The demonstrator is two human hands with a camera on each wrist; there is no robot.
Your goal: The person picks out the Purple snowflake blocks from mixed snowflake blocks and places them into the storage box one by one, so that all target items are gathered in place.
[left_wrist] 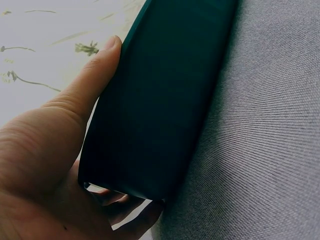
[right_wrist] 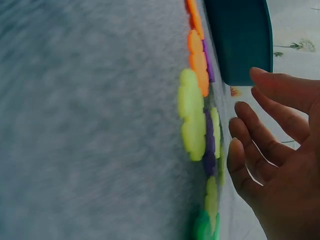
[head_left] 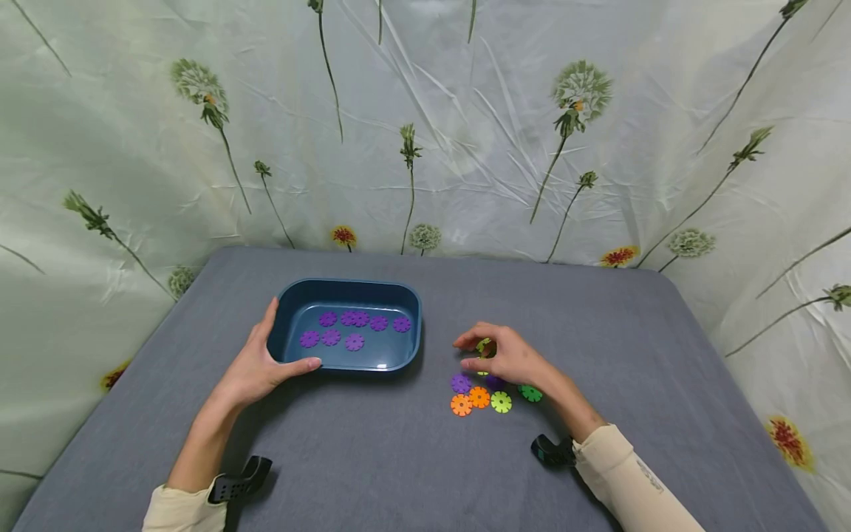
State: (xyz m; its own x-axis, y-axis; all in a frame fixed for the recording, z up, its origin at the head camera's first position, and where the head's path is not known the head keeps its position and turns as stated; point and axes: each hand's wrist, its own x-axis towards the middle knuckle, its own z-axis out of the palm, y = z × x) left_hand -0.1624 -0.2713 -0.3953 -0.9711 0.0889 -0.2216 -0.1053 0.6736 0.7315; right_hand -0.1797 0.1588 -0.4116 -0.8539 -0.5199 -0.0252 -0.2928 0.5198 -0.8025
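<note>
A dark blue rectangular plastic bin (head_left: pixel 354 366) sits left of the middle of the table, with several purple notched discs (head_left: pixel 354 342) lying flat inside. My left hand (head_left: pixel 262 362) grips its near left corner, thumb along the front wall and fingers round the left end. In the left wrist view the thumb (left_wrist: pixel 97 67) lies against the bin's outer wall. My right hand (head_left: pixel 508 356) hovers over a loose group of discs, fingers bent apart from the thumb and nothing between them. Below it are a purple disc (head_left: pixel 461 383), orange discs (head_left: pixel 479 397), yellow-green discs (head_left: pixel 501 402) and a green disc (head_left: pixel 530 393).
A grey cloth (head_left: pixel 412 458) covers the table. Behind it hangs a pale curtain (head_left: pixel 465 170) printed with dandelions. Black wrist bands (head_left: pixel 241 480) stick out under both forearms, above the cloth.
</note>
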